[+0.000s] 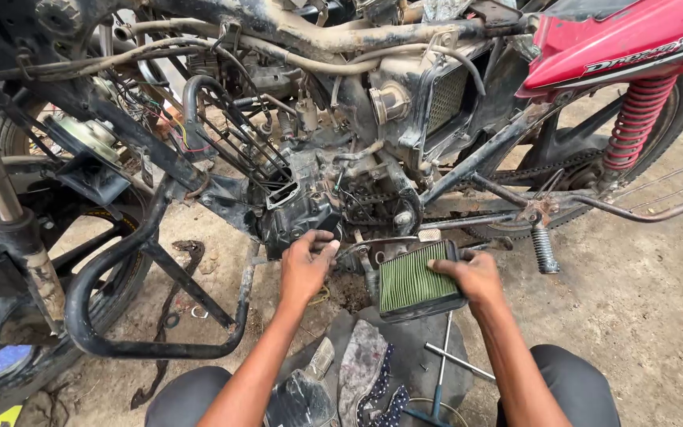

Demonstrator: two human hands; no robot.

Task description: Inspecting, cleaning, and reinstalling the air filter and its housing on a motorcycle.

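Observation:
My right hand (474,276) grips a rectangular green pleated air filter (414,278) in a black frame, holding it just below the motorcycle's engine. My left hand (307,263) is closed around a dark part at the bottom of the greasy engine block (298,207), beside the open cylinder. Both forearms reach forward from my knees. What my left fingers hold is hidden behind the hand.
A stripped, dirty motorcycle stands across the view: red tail panel (618,39), red rear spring (634,119), black crash guard (112,316), front fork (9,221), drive chain (515,178). On the dirt ground lie a rag (365,368) and a cross wrench (444,360).

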